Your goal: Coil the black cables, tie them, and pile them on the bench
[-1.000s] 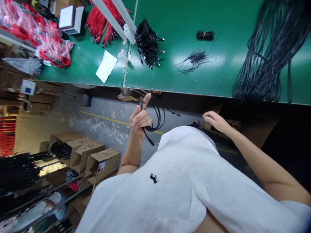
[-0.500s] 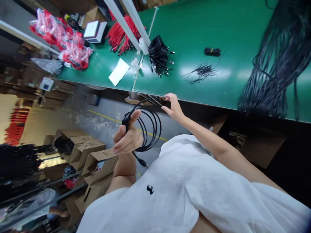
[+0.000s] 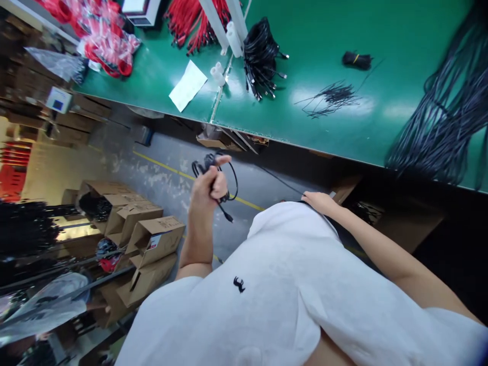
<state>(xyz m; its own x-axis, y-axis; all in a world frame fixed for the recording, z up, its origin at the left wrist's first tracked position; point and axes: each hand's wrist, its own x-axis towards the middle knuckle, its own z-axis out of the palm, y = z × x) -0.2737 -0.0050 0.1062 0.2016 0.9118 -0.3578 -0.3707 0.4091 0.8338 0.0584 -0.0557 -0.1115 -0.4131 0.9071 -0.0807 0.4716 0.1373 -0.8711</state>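
Observation:
My left hand (image 3: 213, 188) is closed around a coiled black cable (image 3: 209, 161), its index finger stretched out past the loops. One plug end (image 3: 228, 217) of the cable hangs below the fingers. Close to the white shirt, my right hand (image 3: 319, 201) pinches a thin black cable length (image 3: 280, 179) that runs taut up and to the left. Where this length meets the coil is not clear. Both hands are off the table, over the floor.
A green table (image 3: 305, 30) holds a bundle of black cables (image 3: 261, 56), loose black ties (image 3: 333, 99), a banded tie bundle (image 3: 357, 60), long black cables (image 3: 446, 117) and red cables (image 3: 190, 23). Cardboard boxes (image 3: 160, 239) stand on the floor at left.
My right hand has moved from near the table edge down and right, toward the shirt, drawing a cable length out. The loops at my left hand look smaller and tighter.

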